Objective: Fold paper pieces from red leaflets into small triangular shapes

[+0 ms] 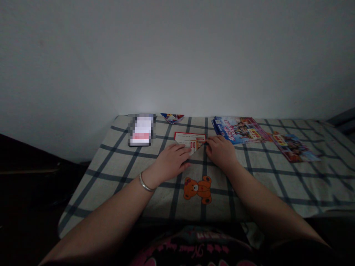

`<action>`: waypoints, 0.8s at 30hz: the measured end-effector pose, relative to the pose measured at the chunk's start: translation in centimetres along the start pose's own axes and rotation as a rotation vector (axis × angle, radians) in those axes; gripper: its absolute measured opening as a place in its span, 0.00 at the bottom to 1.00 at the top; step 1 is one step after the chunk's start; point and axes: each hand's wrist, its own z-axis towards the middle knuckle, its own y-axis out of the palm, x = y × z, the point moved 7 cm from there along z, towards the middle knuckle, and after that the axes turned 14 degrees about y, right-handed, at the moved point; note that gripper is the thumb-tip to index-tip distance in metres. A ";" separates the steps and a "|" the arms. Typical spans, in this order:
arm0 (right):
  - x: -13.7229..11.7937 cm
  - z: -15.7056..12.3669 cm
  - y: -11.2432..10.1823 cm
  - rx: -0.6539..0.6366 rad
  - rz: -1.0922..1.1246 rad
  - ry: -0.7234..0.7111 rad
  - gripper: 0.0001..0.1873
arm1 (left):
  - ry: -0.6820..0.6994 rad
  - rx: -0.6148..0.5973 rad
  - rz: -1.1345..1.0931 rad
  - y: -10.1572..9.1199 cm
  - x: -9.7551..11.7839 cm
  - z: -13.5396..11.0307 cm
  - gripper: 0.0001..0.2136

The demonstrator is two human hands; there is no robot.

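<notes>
A folded paper leaflet [191,138], white with a red edge and printed pictures, lies on the checked cloth between my hands. My left hand [172,159], with a silver bangle at the wrist, rests flat over the leaflet's lower left part, fingers stretched out. At the leaflet's right corner, my right hand [220,151] has its fingertips bent together in a pinch on the paper edge. The left hand covers part of the leaflet, so its full outline is hidden.
A phone [142,129] with a lit, blurred screen lies at the back left. Beside it is a small folded paper triangle [173,118]. A stack of colourful flyers [235,129] and another flyer [295,147] lie to the right. The wall [177,66] rises behind the checked tablecloth [119,184].
</notes>
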 end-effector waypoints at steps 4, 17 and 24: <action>0.2 0.2 0.5 0.006 0.052 0.001 0.20 | 0.002 0.015 0.004 0.0 -0.3 -0.1 0.14; 0.3 0.5 1.4 -0.015 0.264 -0.091 0.25 | 0.029 0.058 -0.028 -0.1 -0.5 -0.1 0.15; 0.0 0.4 2.1 -0.007 0.273 -0.087 0.30 | 0.056 0.083 -0.064 -0.2 -0.4 -0.2 0.15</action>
